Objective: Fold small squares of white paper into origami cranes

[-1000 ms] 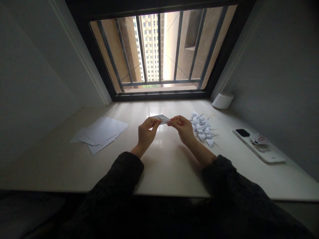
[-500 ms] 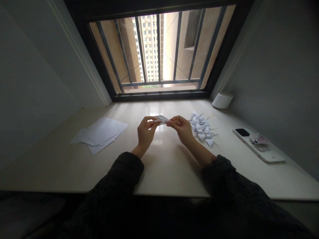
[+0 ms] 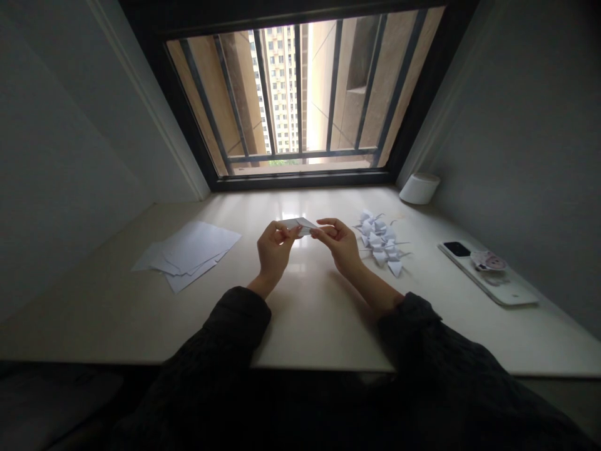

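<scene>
Between my two hands, raised over the middle of the sill, is a small folded piece of white paper [image 3: 300,223]. My left hand [image 3: 275,247] pinches its left part between thumb and fingers. At its right end, my right hand [image 3: 340,243] grips the edge with thumb and fingertips. The fingers cover parts of the paper, so its whole shape is hard to make out. Just right of my right hand lies a cluster of folded paper cranes [image 3: 379,238]. Off to the left of my left hand is a loose stack of white paper sheets [image 3: 201,246].
A phone [image 3: 498,285] with a round sticker-like grip lies on the right of the pale sill [image 3: 310,332]. Behind it, a white cylindrical object [image 3: 419,189] leans near the corner. The barred window [image 3: 300,94] closes off the back, with walls on both sides.
The folded paper has shifted slightly left in my hands. My right hand has moved a little left, its index finger lifted somewhat from the paper.
</scene>
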Demonstrator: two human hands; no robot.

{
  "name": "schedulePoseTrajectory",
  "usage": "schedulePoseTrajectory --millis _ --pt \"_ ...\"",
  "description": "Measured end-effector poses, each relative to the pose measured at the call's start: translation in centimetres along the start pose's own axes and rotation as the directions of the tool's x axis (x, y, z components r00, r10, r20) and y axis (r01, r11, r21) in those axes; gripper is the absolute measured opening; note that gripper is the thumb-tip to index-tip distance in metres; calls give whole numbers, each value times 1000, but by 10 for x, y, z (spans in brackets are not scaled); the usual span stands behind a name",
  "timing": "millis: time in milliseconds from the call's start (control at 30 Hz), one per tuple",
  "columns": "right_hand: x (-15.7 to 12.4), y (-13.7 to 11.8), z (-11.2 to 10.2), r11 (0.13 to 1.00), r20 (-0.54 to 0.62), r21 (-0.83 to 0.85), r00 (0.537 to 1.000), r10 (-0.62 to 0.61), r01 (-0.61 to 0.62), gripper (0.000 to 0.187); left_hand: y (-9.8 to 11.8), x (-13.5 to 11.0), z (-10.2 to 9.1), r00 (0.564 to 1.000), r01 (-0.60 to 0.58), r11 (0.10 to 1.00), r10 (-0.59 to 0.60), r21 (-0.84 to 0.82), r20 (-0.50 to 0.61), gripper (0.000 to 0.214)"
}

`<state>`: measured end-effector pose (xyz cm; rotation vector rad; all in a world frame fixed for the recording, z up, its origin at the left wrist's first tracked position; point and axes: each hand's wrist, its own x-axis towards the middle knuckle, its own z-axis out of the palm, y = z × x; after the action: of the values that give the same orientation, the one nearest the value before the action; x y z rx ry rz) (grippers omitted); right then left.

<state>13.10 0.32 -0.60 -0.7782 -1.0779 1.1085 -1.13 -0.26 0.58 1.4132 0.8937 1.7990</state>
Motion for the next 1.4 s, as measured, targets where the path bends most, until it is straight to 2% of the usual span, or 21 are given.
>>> schedulePoseTrajectory --millis 167,333,533,633,933,1067,1267,1400 --pt "-3 7 6 995 -7 78 998 65 -64 49 -4 -6 2 1000 -19 995 17 98 15 31" --pt "-2 13 6 989 -52 123 995 90 -83 45 -3 -9 3 999 -36 988 34 152 15 35" --pt "-1 14 6 988 -21 128 996 84 -81 36 -2 -7 1 997 -70 975 71 209 2 43" --pt "-2 13 5 989 -11 128 997 79 -77 37 -1 -8 0 997 -77 970 80 229 -3 43" --pt "-1 12 5 961 -25 206 981 193 -183 35 1 -10 -4 994 -111 930 100 350 49 49" --pt "1 11 4 945 23 235 974 227 -226 35 0 -7 -4 998 -56 958 55 280 11 51" --pt "2 7 -1 956 123 197 973 196 -218 42 -6 1 -3 999 29 992 -24 123 -45 55" --pt "3 5 -3 950 180 186 959 219 -251 43 -9 4 -6 997 57 996 -54 65 -47 55"
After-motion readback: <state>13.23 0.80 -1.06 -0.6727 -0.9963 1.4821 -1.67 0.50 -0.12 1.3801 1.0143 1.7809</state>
